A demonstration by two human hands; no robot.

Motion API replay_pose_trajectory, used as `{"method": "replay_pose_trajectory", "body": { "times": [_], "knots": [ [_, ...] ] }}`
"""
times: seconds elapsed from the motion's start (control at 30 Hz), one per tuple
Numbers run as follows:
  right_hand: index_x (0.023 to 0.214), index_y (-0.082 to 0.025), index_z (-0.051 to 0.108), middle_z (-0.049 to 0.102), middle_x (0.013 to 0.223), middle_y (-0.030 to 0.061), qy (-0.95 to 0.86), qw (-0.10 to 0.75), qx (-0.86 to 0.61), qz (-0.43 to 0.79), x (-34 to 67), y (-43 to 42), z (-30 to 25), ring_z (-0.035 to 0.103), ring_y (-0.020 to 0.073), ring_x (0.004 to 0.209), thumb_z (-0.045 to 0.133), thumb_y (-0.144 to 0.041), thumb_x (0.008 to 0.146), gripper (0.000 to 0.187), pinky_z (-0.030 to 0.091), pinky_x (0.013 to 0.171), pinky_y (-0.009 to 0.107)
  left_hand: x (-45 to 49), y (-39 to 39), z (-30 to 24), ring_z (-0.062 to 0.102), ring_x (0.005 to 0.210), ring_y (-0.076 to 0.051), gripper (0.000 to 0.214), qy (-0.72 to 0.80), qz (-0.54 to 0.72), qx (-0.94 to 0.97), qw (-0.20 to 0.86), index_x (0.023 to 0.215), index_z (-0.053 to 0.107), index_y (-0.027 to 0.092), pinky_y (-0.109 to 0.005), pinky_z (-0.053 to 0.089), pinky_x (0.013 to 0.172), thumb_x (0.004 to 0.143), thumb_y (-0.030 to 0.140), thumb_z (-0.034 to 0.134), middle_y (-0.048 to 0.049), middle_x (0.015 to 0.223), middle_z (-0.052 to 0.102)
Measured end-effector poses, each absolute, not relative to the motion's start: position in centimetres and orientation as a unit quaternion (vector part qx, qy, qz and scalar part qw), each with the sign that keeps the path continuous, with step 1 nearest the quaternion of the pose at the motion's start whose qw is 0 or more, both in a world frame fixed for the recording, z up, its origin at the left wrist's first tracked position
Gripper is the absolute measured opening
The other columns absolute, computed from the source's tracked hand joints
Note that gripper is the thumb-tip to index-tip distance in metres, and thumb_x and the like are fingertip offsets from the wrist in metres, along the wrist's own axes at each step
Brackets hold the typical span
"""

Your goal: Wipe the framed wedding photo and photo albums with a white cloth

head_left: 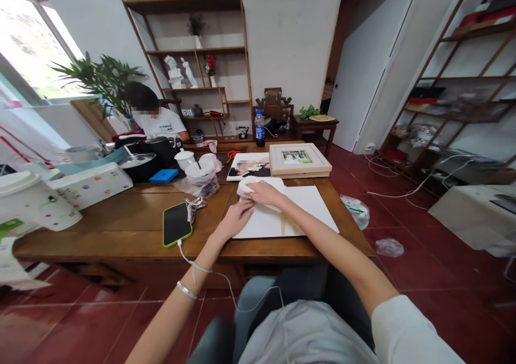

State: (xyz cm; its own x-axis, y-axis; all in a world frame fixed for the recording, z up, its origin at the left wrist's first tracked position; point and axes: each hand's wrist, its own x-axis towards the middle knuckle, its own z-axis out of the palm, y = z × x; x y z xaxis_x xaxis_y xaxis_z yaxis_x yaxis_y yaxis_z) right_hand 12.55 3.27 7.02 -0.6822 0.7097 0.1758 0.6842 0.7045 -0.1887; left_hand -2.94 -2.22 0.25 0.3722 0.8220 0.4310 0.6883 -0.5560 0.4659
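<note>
A white cloth [263,184] lies bunched on the far part of a white board [312,213] that rests flat on the wooden table [121,221]. My right hand [264,193] presses down on the cloth with its fingers curled over it. My left hand [237,217] lies at the board's left edge, its fingertips pinching the cloth's near corner. Yellowish streaks [287,223] mark the board just below my right forearm.
A green-cased phone [176,223] on a white cable lies left of the board. Beyond are a light wooden picture frame [299,159], a printed photo [248,168], a lidded plastic cup [200,175], scissors, pots and white boxes. A person sits at the far left. Plastic bags [355,209] lie on the red floor.
</note>
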Motion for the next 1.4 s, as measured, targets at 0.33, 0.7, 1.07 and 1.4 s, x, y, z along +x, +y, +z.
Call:
{"method": "replay_pose_trajectory", "body": {
  "times": [0.33,0.7,1.07,1.4],
  "knots": [
    [0.099,-0.016,0.06,0.065,0.104,0.0106,-0.841,0.155,-0.518,0.006,26.2,-0.1,6.6,0.058,0.0249,0.091,0.036,-0.016,0.084,0.028,0.037,0.078,0.029,-3.1,-1.9,-0.5,0.05,0.119,-0.022,0.039,0.442,0.349,0.816,0.128,0.112,0.062,0.012,-0.039,0.037,0.105,0.087,0.037,0.045,-0.0111,0.124,0.057],
    [0.102,-0.014,0.059,0.066,0.098,0.0115,-0.831,0.128,-0.54,-0.046,28.9,-2.5,5.5,0.058,0.0257,0.085,0.038,-0.015,0.08,0.031,0.036,0.072,0.03,-3.0,-2.0,-0.3,0.051,0.118,-0.023,0.038,0.443,0.355,0.813,0.13,0.111,0.063,0.013,-0.04,0.037,0.104,0.086,0.037,0.047,-0.0109,0.122,0.058],
    [0.106,-0.016,0.059,0.062,0.111,0.0096,-0.87,0.152,-0.468,-0.009,24.3,0.7,5.4,0.053,0.0271,0.101,0.039,-0.013,0.08,0.033,0.034,0.092,0.038,-3.1,-2.0,-0.4,0.05,0.119,-0.022,0.038,0.44,0.352,0.817,0.122,0.111,0.062,0.013,-0.039,0.037,0.104,0.086,0.037,0.046,-0.0106,0.123,0.058],
    [0.11,-0.012,0.056,0.062,0.1,0.0133,-0.884,0.062,-0.463,0.009,27.1,-4.6,5.9,0.051,0.0278,0.099,0.042,-0.007,0.07,0.043,0.037,0.087,0.038,-3.1,-1.9,-0.6,0.05,0.119,-0.022,0.037,0.438,0.356,0.817,0.12,0.111,0.062,0.013,-0.04,0.038,0.104,0.087,0.035,0.046,-0.0114,0.123,0.057]
  ]
}}
